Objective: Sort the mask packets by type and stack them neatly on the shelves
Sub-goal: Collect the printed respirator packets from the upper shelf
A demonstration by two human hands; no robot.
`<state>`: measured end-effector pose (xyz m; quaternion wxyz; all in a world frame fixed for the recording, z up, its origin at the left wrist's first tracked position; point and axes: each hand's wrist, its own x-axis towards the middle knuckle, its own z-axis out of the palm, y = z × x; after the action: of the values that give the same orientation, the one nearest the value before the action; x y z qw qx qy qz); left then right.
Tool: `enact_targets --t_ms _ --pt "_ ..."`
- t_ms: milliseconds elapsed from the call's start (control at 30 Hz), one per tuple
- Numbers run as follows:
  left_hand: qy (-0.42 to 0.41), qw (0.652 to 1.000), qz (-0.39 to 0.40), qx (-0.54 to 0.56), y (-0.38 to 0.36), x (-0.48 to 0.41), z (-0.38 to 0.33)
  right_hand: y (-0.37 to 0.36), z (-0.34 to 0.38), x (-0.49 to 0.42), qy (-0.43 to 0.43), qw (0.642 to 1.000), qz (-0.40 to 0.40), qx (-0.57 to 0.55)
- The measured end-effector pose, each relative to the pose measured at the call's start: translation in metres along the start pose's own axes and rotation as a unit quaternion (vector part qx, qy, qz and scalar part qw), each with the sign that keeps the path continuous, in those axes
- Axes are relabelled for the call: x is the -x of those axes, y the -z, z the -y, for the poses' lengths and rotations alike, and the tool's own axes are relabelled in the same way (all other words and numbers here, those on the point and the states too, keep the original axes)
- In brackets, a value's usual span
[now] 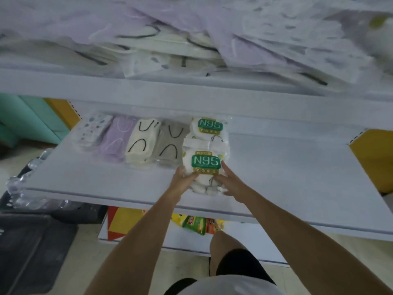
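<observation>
Shelf point(276, 171) white, pale floor below | left hand point(182, 177), right hand point(230, 182) pinching front N95 packet point(205, 165) edges

One wide-angle view from your head looks forward and steeply down, close to the middle shelf point(276, 177), whose front edge crosses the frame. The upper shelf point(191, 88) fills the top, blurred; your forearms and knee enter from the bottom edge.

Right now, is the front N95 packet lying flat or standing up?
Lying flat: the front N95 packet rests label-up on the shelf.
</observation>
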<state>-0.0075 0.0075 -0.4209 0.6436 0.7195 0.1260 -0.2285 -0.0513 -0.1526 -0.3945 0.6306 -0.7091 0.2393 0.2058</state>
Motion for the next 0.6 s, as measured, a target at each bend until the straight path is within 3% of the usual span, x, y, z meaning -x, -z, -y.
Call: enact_targets --t_ms 267,500,600 --pt "-0.055 0.997 -0.029 -0.047 -0.011 -0.024 -0.011 0.004 -0.002 -0.032 0.034 0.999 -0.018 -0.032" --pt "-0.072 0.962 -0.074 -0.253 -0.002 -0.003 -0.015 0.013 -0.006 -0.009 0.037 0.994 -0.084 0.066" --pt "-0.105 0.94 -0.076 -0.316 0.014 0.028 -0.017 0.015 -0.006 0.028 0.064 0.981 -0.097 0.157"
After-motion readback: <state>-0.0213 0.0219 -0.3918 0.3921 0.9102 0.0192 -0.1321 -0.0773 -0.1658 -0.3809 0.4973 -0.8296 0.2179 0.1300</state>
